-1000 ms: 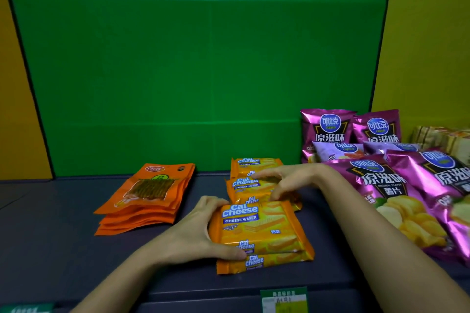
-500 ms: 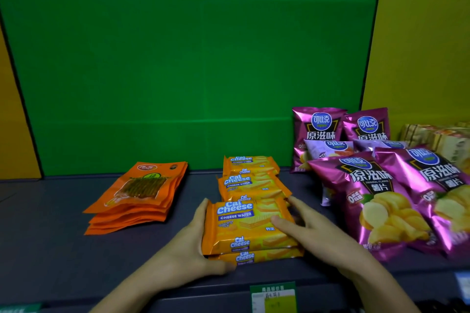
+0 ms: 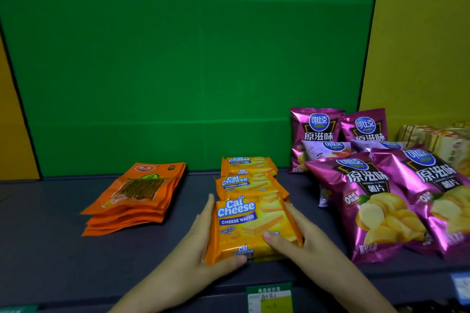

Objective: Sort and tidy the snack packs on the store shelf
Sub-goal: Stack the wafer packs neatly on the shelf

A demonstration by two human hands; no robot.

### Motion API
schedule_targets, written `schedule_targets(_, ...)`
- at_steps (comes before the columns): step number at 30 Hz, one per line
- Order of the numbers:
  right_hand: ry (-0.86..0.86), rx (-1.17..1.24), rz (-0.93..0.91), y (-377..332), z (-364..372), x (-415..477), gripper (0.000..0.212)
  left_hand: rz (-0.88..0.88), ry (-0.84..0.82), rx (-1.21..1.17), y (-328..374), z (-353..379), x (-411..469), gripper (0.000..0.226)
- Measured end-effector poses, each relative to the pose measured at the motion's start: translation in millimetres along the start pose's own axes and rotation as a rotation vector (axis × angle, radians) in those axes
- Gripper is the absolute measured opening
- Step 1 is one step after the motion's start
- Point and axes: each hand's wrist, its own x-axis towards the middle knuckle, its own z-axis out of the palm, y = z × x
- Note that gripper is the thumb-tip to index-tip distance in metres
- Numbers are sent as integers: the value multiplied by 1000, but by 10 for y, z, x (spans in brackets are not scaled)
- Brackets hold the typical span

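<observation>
A front stack of orange Cal Cheese wafer packs [image 3: 250, 223] lies near the shelf's front edge. My left hand [image 3: 203, 249] presses against its left side, thumb along the front. My right hand [image 3: 302, 239] clasps its right side, thumb resting on the top pack. Two more Cal Cheese wafer packs [image 3: 246, 180] lie in a row behind it toward the green back panel. A pile of flat orange snack pouches [image 3: 137, 195] lies to the left. Purple chip bags [image 3: 368, 201] fill the right side.
The dark shelf board [image 3: 50, 249] runs left to right, with a green price tag [image 3: 269, 297] on its front lip. Beige wrapped packs [image 3: 437, 137] sit at the far right. A green panel [image 3: 178, 71] closes the back, with yellow panels either side.
My right hand came off the rear wafer packs and closed on the right side of the front stack. The stack now sits squared between both hands.
</observation>
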Motion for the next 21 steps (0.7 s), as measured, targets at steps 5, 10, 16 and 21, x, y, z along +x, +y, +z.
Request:
schedule_targets(5,23,91,-35,-268,-74,137,61,61,62,-51,190,-86,134,122)
schedule_targets(10,169,18,55,-322,-144,724,30,-21,92,-56,316,-248,720,105)
schedule_targets(16,178,-134,202,-130,-98,1070,57,-170,41,-74,146,-168,1042,100)
schedule_targets(21,218,23,288,-46,-122,1102,53,-318,152,-251,-32,-218,1061,98)
